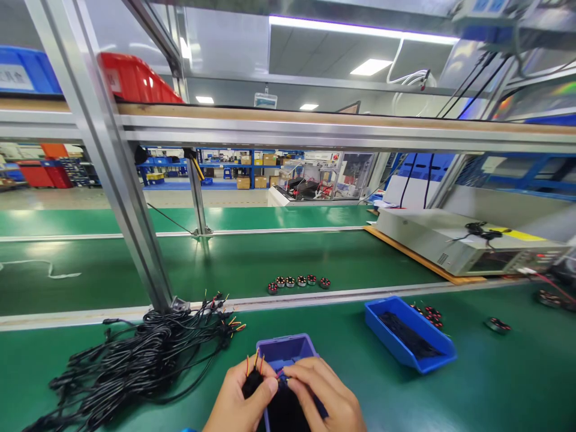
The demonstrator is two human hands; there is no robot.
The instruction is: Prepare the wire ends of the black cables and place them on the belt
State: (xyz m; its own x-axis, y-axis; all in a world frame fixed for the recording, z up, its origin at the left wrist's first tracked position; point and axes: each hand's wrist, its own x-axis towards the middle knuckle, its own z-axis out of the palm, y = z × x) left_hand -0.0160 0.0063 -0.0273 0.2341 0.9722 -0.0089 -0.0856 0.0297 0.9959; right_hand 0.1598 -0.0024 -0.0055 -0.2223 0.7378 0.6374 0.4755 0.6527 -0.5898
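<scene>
My left hand [245, 396] is closed on a black cable end [253, 383], from which short red, yellow and orange wires stick up. Close beside it, my right hand [324, 393] pinches thin wires [282, 373] between thumb and forefinger. Both hands are above a purple-blue bin [287, 345], and dark material [288, 411] shows between them. A large tangle of black cables [130, 360] with bare coloured ends lies to the left of my hands.
At the right sits a blue bin [443, 359] with black pieces, near round motor parts [432, 315]. Several more [301, 281] line up beyond the metal rail. A metal post [130, 228] rises at left; a grey instrument [432, 234] stands back right.
</scene>
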